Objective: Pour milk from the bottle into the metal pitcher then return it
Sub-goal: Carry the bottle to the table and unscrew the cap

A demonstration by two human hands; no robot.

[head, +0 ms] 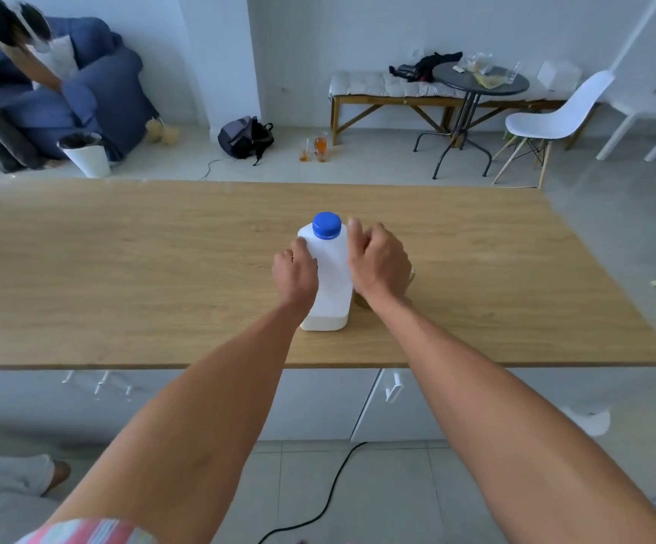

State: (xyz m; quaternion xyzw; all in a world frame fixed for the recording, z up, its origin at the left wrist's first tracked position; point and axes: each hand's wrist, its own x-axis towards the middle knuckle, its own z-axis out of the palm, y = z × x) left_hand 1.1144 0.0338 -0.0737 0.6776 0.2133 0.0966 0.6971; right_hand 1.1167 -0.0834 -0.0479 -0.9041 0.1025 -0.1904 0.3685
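Note:
A white plastic milk bottle point(330, 280) with a blue cap point(326, 225) stands upright in the middle of the wooden table point(122, 268). A thin layer of milk shows at its base. My left hand point(294, 274) wraps around the bottle's left side. My right hand point(377, 261) hovers just to the right of the bottle near its shoulder, fingers loosely curled and holding nothing. Behind my right hand a small part of another object point(410, 277) peeks out; it is mostly hidden, so I cannot tell whether it is the metal pitcher.
Beyond the table's far edge lie a blue sofa point(83, 92), a white bin point(87, 153), a backpack point(244, 137), glasses on the floor point(316, 149), a bench point(389, 92), a round table point(479, 80) and a white chair point(554, 119). A black cable point(330, 492) crosses the floor below me.

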